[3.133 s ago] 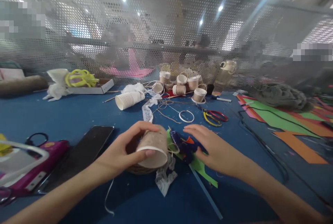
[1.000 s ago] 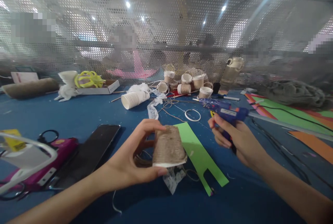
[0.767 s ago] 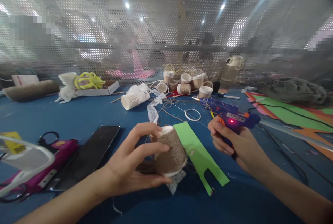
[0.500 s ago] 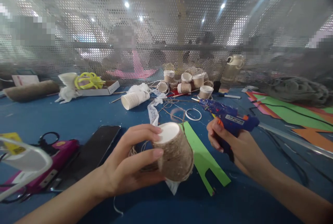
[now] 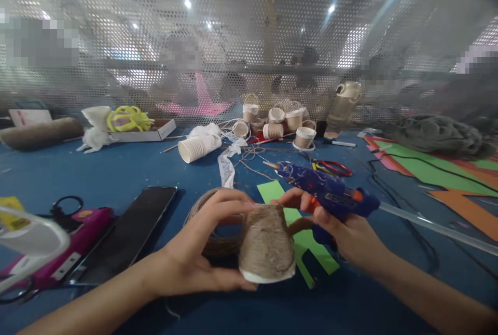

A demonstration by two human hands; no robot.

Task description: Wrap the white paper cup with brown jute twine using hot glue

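The cup wrapped in rough brown twine [image 5: 267,244] is the landmark; it is held at the near middle of the blue table [image 5: 295,311], narrow end up, white rim down. The left hand [image 5: 187,252] is clamped on its left side, fingers over the narrow end and thumb at the rim. This grip probably steadies the taper while leaving the front wall exposed.

The right hand [image 5: 345,230], right of the cup, is closed around the handle of a dark-blue plastic glue gun [image 5: 321,183]. Its foremost fingers reach the cup's upper right edge, apparently touching it. The metal nozzle points left, beyond the cup and apart from it, presumably to keep the tip off the fingers. A translucent, rod-shaped glue stick [image 5: 420,221] extends from the gun's rear.

Materials around the cup:
- Left, partly behind the left hand: a ring-shaped coil of fibrous brown twine [image 5: 222,246].
- Behind and right: a flat, notched light-green strip [image 5: 272,190].
- Beyond: a patterned white lace ribbon [image 5: 225,166] and ribbed, nested white cups [image 5: 194,149].
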